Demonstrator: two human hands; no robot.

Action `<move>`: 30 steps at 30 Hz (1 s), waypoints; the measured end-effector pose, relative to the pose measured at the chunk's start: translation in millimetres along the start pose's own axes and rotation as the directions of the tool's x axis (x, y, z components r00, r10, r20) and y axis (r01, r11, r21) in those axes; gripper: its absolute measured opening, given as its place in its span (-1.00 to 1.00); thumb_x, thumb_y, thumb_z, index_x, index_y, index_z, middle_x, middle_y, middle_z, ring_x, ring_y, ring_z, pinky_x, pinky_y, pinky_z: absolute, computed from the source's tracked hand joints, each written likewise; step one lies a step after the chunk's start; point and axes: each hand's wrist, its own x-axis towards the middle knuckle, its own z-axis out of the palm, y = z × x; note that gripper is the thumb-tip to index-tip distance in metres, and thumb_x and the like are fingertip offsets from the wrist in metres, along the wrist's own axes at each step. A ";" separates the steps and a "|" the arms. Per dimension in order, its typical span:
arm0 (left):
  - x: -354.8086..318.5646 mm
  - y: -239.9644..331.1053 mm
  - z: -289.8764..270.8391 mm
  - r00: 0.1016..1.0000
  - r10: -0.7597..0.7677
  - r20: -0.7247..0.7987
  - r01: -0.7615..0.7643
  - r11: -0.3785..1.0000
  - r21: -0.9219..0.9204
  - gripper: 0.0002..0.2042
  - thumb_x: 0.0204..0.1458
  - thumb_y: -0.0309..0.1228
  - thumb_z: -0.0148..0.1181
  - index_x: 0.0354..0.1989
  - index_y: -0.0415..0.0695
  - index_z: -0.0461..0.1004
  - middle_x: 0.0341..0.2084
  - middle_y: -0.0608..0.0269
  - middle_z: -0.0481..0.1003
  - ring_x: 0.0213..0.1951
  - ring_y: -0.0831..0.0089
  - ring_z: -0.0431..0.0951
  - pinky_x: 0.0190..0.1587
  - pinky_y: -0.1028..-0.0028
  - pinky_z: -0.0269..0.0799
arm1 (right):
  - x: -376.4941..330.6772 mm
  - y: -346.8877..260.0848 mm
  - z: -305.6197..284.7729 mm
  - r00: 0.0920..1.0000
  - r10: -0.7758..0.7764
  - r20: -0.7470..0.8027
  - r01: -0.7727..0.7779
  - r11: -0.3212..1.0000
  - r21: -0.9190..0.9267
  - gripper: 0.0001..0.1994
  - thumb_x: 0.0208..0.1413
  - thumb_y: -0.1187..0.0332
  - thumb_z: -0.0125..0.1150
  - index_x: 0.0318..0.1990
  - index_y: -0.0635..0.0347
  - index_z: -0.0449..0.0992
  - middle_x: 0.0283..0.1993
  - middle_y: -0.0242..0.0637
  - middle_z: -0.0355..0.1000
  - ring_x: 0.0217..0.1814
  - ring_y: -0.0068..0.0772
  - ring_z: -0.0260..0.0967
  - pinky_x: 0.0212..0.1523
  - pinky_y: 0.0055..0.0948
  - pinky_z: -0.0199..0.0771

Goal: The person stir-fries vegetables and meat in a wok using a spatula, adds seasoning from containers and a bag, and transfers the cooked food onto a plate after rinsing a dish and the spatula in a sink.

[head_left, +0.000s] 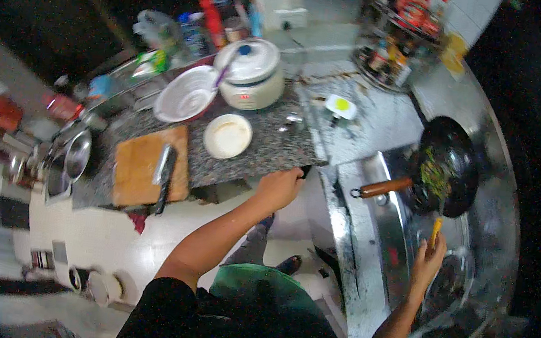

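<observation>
A black wok (462,163) with a brown wooden handle (386,188) sits on the stove at the right. Green and yellowish shredded food (436,177) lies inside it. My right hand (429,259) is closed around the yellow handle (436,227) of a spatula, whose far end reaches into the food. At the corner of the granite counter is my left hand (279,190), its fingers curled around something small and dark that I cannot make out. The wok's handle is not in either hand.
On the granite counter (267,139) are a white lidded cooker (250,88), a white basin (182,97), a cream bowl (228,136), and a wooden cutting board (131,174) bearing a knife (163,177). A rack of bottles (387,66) stands behind the stove, near a small white container (341,106).
</observation>
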 end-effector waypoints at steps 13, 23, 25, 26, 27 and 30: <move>-301.3 -231.4 31.4 0.658 -0.661 0.362 0.577 0.751 0.322 -0.73 -0.03 -0.39 -0.08 -0.17 -0.09 0.47 -0.12 0.16 0.45 -0.07 0.22 0.45 -0.15 0.18 0.36 | -165.9 -308.2 128.1 0.377 -0.665 0.644 0.800 0.585 0.135 -0.67 -0.07 0.19 0.08 -0.17 0.17 0.44 -0.07 -0.16 0.36 0.01 -0.14 0.25 -0.05 -0.09 0.27; -713.2 -426.1 177.9 0.234 -0.916 0.325 0.907 0.086 -0.411 -0.61 -0.09 -0.09 0.05 -0.32 -0.21 0.49 -0.23 -0.04 0.45 -0.10 0.13 0.43 -0.09 0.26 0.34 | -415.6 -527.2 175.7 -0.038 -0.809 0.587 0.498 0.494 0.713 -0.84 -0.12 0.26 0.14 -0.50 0.16 0.45 -0.44 -0.26 0.40 -0.43 -0.19 0.38 -0.41 -0.31 0.38; -761.3 -420.4 172.6 0.412 -0.871 0.267 0.909 0.374 -0.181 -0.67 -0.11 -0.14 0.11 -0.41 -0.22 0.51 -0.34 -0.02 0.50 -0.22 0.15 0.49 -0.18 0.28 0.38 | -438.5 -556.5 186.4 -0.097 -0.782 0.615 0.525 0.485 0.699 -0.82 -0.11 0.24 0.13 -0.49 0.16 0.46 -0.44 -0.26 0.41 -0.44 -0.19 0.38 -0.41 -0.31 0.38; -777.8 -413.0 157.2 0.262 -0.932 0.249 0.920 0.163 -0.358 -0.67 -0.09 -0.15 0.09 -0.45 -0.22 0.51 -0.44 0.01 0.50 -0.33 0.16 0.51 -0.26 0.29 0.39 | -450.0 -573.8 195.8 -0.101 -0.794 0.599 0.496 0.481 0.723 -0.81 -0.11 0.23 0.13 -0.49 0.16 0.46 -0.44 -0.25 0.41 -0.44 -0.19 0.38 -0.40 -0.31 0.38; -793.2 -410.2 138.2 0.106 -0.958 0.265 0.858 -0.046 -0.511 -0.68 -0.08 -0.16 0.08 -0.49 -0.23 0.51 -0.53 0.04 0.51 -0.44 0.18 0.53 -0.33 0.29 0.41 | -461.1 -591.3 206.0 -0.100 -0.801 0.590 0.461 0.488 0.741 -0.80 -0.10 0.22 0.13 -0.50 0.17 0.46 -0.45 -0.24 0.41 -0.44 -0.19 0.38 -0.40 -0.31 0.38; -820.8 -413.3 154.1 -0.071 -0.979 0.192 0.628 -0.193 -0.754 -0.67 -0.04 -0.18 0.05 -0.57 -0.25 0.47 -0.70 0.11 0.46 -0.65 0.29 0.47 -0.53 0.34 0.37 | -481.0 -650.9 239.4 -0.182 -0.827 0.532 0.483 0.397 0.781 -0.77 -0.09 0.18 0.12 -0.51 0.16 0.47 -0.48 -0.22 0.40 -0.44 -0.19 0.38 -0.40 -0.30 0.38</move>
